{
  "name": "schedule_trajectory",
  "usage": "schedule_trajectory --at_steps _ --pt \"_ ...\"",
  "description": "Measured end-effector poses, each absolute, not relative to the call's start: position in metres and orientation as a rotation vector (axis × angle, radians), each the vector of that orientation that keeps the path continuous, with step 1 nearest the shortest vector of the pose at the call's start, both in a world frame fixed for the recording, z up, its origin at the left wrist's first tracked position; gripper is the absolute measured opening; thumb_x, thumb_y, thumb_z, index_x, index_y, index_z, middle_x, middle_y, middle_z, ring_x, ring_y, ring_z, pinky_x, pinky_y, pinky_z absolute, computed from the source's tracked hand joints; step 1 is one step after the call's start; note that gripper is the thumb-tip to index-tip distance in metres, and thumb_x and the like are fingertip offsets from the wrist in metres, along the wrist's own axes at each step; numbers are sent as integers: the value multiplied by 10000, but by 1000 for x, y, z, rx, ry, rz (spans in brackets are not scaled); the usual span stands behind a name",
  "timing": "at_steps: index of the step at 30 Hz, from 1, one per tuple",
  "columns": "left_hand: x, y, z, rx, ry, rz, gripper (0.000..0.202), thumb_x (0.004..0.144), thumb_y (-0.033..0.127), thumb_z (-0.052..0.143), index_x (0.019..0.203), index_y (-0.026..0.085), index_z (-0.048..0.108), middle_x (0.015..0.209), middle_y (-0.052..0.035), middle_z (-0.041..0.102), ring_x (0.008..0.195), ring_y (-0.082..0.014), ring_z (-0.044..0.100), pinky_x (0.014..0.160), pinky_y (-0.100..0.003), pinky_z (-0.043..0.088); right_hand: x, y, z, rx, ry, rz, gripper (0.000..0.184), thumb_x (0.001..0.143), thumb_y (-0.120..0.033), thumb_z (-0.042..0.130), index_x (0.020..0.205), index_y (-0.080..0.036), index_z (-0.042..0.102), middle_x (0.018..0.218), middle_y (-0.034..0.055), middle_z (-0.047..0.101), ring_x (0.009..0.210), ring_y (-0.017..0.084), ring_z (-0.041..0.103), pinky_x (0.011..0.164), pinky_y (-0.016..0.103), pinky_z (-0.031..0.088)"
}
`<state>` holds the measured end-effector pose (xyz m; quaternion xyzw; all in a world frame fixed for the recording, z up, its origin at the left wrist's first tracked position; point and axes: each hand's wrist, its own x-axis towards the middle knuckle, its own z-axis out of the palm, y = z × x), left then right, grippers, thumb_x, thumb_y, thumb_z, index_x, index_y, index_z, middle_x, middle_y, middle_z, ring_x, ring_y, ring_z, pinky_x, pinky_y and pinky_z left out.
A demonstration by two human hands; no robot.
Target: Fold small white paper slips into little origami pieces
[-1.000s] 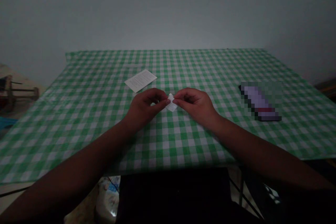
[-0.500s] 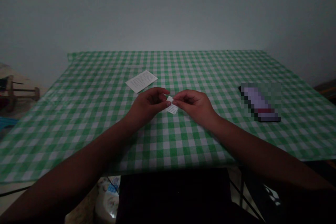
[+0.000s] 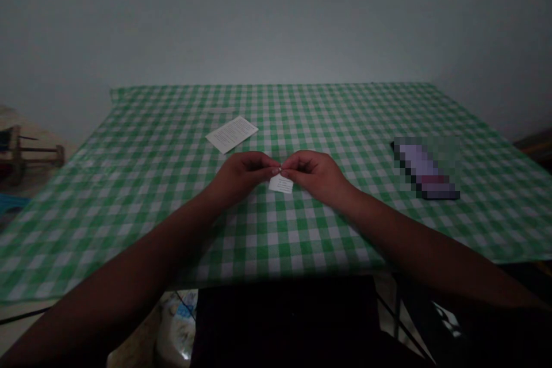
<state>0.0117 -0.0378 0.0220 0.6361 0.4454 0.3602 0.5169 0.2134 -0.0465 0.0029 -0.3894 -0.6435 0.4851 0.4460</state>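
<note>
Left hand (image 3: 240,173), right hand (image 3: 320,174): two tight pinches on one paper (image 3: 281,185), one card (image 3: 232,134) beyond.

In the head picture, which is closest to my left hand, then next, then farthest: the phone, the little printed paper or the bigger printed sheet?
1. Little printed paper: pinched in your left hand.
2. Bigger printed sheet: just beyond that hand.
3. Phone: far over to the right, past your right hand.

place: likely home | checked tablecloth (image 3: 323,121) | pale wall (image 3: 276,23) | wooden furniture (image 3: 17,155)
</note>
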Motion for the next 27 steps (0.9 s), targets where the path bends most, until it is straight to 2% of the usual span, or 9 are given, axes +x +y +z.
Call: schedule_trajectory --at_steps 4,6,9,12,16,23,27 --pt "11 -37 22 1567 1147 864 174 778 348 763 801 176 758 691 3 686 646 -115 586 633 -249 448 213 -45 1 -955 -1543 1245 142 796 -323 750 873 -217 695 805 -9 715 738 144 658 685 309 517" --pt "11 -36 21 1557 1207 897 173 786 348 752 797 175 749 689 8 682 638 -113 582 635 -249 450 213 -44 1 -982 -1489 1298 223 771 -318 771 945 -220 673 774 -29 703 701 134 651 650 294 509" --pt "12 -34 21 1532 1273 964 154 785 328 743 788 173 734 690 12 679 630 -112 578 646 -252 461 212 -42 -1 -1046 -1416 1438 359 718 -282 806 1014 -226 612 719 -51 697 627 124 637 581 271 491" --pt "13 -36 21 1537 1283 997 155 787 328 738 790 173 730 698 10 681 630 -116 575 645 -257 461 211 -40 -3 -1040 -1338 1577 407 692 -237 809 1016 -233 563 708 -45 721 628 135 665 582 275 519" --pt "14 -38 21 1521 1256 1048 166 780 338 750 793 174 729 707 2 683 634 -122 574 634 -265 453 212 -39 -2 -1011 -1313 1604 398 684 -223 815 973 -233 542 664 -55 717 586 121 653 562 258 522" --pt "17 -35 13 1449 1245 1073 187 765 348 760 784 166 725 687 -9 669 622 -127 568 605 -266 436 218 -36 -2 -1022 -1432 1500 382 706 -299 816 923 -248 506 632 -76 683 547 120 616 526 253 493" --pt "11 -30 12 1514 1362 1012 176 799 351 718 799 176 723 664 -6 660 600 -138 563 594 -276 424 231 -35 -1 -1119 -1657 1291 284 768 -264 758 937 -249 530 665 -58 664 591 142 625 570 284 494"
